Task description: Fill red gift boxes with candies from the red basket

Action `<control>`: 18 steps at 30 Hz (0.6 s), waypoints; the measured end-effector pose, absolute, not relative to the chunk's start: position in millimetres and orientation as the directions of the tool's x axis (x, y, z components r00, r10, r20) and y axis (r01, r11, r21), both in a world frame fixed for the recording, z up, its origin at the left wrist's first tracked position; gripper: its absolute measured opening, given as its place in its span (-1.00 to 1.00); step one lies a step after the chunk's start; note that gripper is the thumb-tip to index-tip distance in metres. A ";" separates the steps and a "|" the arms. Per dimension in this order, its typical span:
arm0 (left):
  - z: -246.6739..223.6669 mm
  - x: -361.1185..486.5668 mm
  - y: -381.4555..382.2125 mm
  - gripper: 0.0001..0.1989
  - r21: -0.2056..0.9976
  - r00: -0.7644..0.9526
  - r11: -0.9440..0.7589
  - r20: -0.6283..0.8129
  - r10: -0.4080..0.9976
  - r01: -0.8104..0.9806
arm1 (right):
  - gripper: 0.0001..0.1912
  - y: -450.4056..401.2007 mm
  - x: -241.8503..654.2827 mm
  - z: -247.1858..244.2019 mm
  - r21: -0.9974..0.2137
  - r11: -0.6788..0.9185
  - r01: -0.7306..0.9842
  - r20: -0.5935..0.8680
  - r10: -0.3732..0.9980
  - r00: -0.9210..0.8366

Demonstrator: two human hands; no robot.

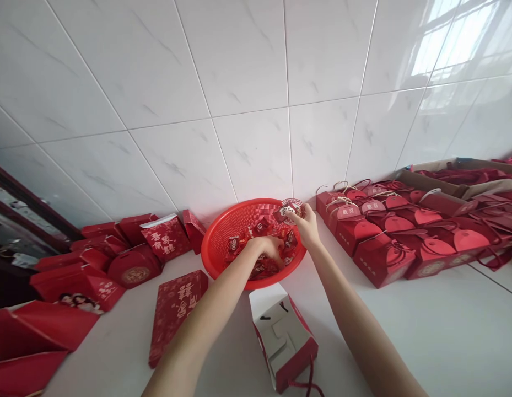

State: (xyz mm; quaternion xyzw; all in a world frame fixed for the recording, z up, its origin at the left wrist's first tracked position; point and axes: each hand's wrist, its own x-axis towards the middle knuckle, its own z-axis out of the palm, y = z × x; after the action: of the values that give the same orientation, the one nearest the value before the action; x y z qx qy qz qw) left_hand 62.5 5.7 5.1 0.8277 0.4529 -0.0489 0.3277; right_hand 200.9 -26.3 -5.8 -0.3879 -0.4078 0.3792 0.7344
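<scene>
A red plastic basket (214, 259) with a perforated wall stands against the tiled wall, holding many small red-wrapped candies (259, 227). My left hand (269, 248) reaches down among them; its fingers are smeared by motion and partly hidden. Above the basket's right rim, my right hand (306, 225) is closed on a few red candy packets (289, 212) with white print. Between my forearms lies an open red gift box (286, 344), its pale inside showing and a dark red cord at its near end.
A flat red box (177, 309) lies left of the basket. Further left stand several red boxes and bags (135, 267). Rows of closed red gift boxes (383, 234) with cord handles fill the right side, in front of a cardboard carton (433, 184).
</scene>
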 end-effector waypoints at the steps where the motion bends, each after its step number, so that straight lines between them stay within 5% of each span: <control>1: 5.5 64.0 4.7 -0.69 0.469 0.585 -0.392 -0.397 0.707 0.792 | -0.66 -26.5 201.0 -5.6 -0.879 0.413 -0.240 0.307 0.873 0.378; 11: 10.6 55.2 15.3 -0.78 0.273 0.519 -0.442 -0.448 0.728 0.855 | -0.65 -26.4 201.4 -4.8 -0.884 0.416 -0.214 0.318 0.870 0.376; 18: 10.2 55.8 8.8 -0.59 0.341 0.611 -0.509 -0.507 0.608 0.790 | -0.65 -28.2 199.9 -3.0 -0.888 0.412 -0.204 0.312 0.867 0.390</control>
State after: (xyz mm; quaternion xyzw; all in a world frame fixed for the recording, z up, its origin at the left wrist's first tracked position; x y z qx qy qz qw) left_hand 55.8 8.8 10.2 0.8531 0.4098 -0.1633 0.2784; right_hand 199.9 -28.2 -3.0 -0.4002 -0.4137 0.3662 0.7312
